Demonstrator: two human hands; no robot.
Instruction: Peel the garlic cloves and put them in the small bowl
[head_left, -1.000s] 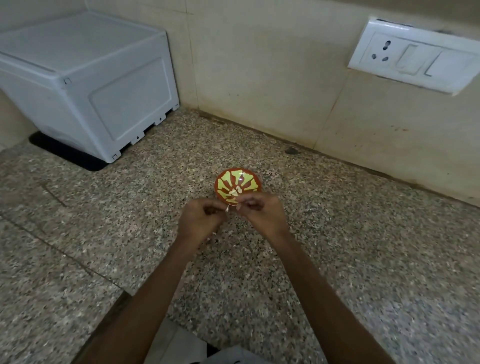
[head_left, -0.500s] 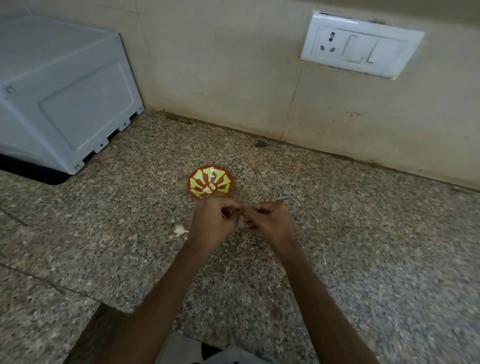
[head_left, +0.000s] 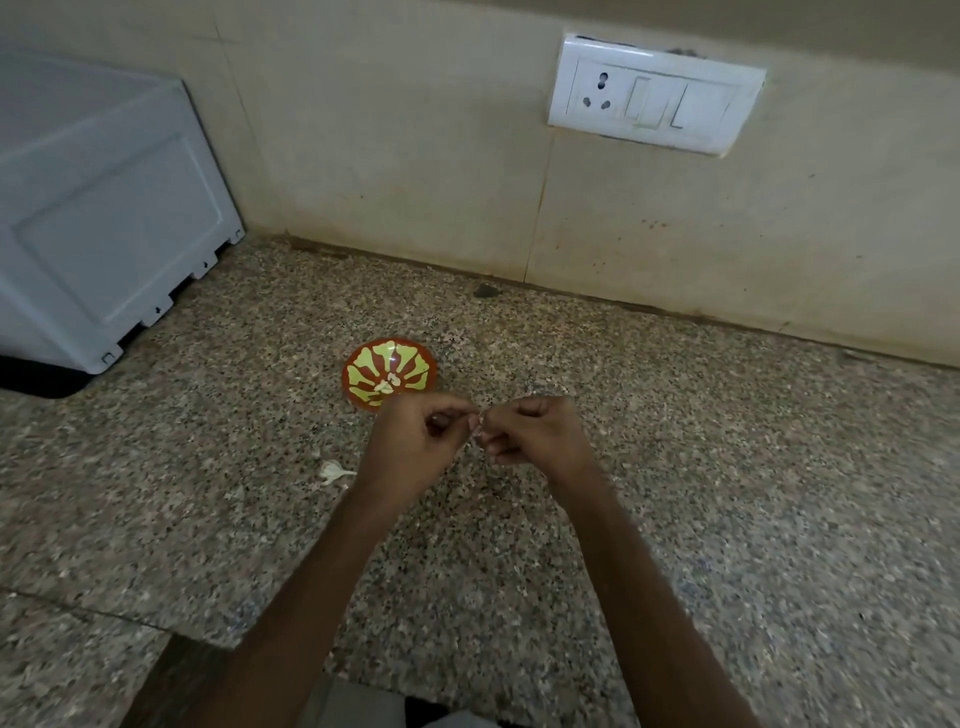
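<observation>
While left hand (head_left: 415, 447) and right hand (head_left: 535, 436) pinch the garlic clove (head_left: 478, 422), the small bowl (head_left: 349, 376) lies just beyond.

Small bowl (head_left: 349, 370), red with yellow-green petals, sits upright, a few pale peeled cloves (head_left: 387, 383) lying at its centre. Front-left of the bowl lies a white garlic piece (head_left: 332, 471), skin on. Just in front: possibly a held clove (head_left: 478, 423), mostly hidden.

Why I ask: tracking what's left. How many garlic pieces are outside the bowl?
2: loose garlic piece on the counter beside the left hand; pinched garlic piece between it and the right hand. Others may be hidden.
</observation>
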